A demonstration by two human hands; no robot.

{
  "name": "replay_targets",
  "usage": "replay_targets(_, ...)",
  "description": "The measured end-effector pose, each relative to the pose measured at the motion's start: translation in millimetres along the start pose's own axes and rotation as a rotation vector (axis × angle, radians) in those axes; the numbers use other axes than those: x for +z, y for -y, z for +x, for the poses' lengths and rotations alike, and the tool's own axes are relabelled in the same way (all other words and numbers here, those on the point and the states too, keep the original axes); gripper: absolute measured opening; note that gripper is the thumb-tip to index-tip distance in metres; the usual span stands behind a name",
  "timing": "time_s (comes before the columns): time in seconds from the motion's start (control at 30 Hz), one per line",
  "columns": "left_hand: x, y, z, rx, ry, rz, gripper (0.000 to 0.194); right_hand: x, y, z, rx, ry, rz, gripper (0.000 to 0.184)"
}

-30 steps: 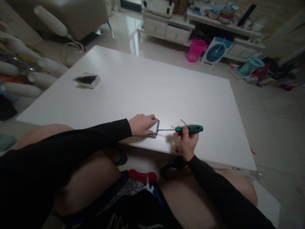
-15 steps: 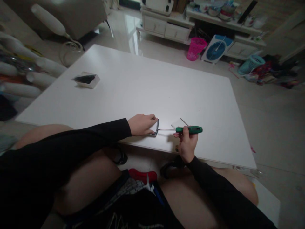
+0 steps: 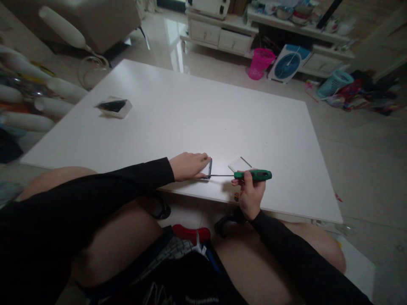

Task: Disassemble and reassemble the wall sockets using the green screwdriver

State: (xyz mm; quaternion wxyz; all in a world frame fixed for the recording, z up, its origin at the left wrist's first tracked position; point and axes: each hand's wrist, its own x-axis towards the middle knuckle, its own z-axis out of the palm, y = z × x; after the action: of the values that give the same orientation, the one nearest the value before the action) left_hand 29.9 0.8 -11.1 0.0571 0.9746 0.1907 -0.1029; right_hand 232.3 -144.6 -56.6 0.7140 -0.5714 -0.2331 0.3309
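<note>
While your right hand (image 3: pixel 252 195) grips the green screwdriver (image 3: pixel 261 174) by its handle, your left hand (image 3: pixel 187 166) holds the small white case (image 3: pixel 210 168) down on the table (image 3: pixel 178 114), near the front edge. The tip appears to meet the case's dark end. If you push unevenly, the tip could skid toward your left thumb; if your hold loosens, the case could slide or twist.

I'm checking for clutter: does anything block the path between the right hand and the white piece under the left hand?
Nothing visible does; only the green screwdriver in the right hand spans the gap to the white piece.
</note>
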Motion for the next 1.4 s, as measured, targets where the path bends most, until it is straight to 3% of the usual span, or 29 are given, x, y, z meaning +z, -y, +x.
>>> replay_targets(0.17,0.3,-1.2,0.0,0.022,-0.014,0.035,0.053,-9.2,4.3,-7.1,-0.010,0.036,-0.028,0.033)
replay_targets(0.37,7.7,0.3,0.0,0.044,-0.066,0.012,0.052,-12.5,20.1,-24.3,-0.243,0.221,-0.084,0.029)
replay_targets(0.57,5.4,0.5,1.7,0.049,-0.022,0.069,0.056,-25.3,19.9,-25.6,-0.417,0.395,-0.207,0.030)
replay_targets(0.83,2.4,0.2,3.1,0.056,-0.021,0.075,0.056,-23.4,29.7,-24.7,-0.519,0.470,-0.307,0.031)
replay_targets(0.9,3.7,0.0,2.8,0.055,-0.030,0.067,0.055,-20.4,30.9,-23.1,-0.483,0.406,-0.258,0.030)
replay_targets(1.0,5.2,-0.5,1.6,0.055,-0.035,0.076,0.053,-12.6,28.7,-13.9,-0.319,0.195,-0.120,0.027)
replay_targets(1.07,5.5,-0.7,0.6,0.050,-0.032,0.087,0.053,-6.5,24.6,-3.8,-0.216,0.120,-0.076,0.032)
replay_targets(1.27,5.2,-0.5,-1.1,0.027,-0.023,0.070,0.055,3.5,10.7,21.2,-0.046,0.080,-0.013,0.042)
replay_targets(1.4,5.1,-0.9,-1.2,0.005,-0.033,0.027,0.054,8.9,13.5,27.6,-0.014,0.075,-0.032,0.046)
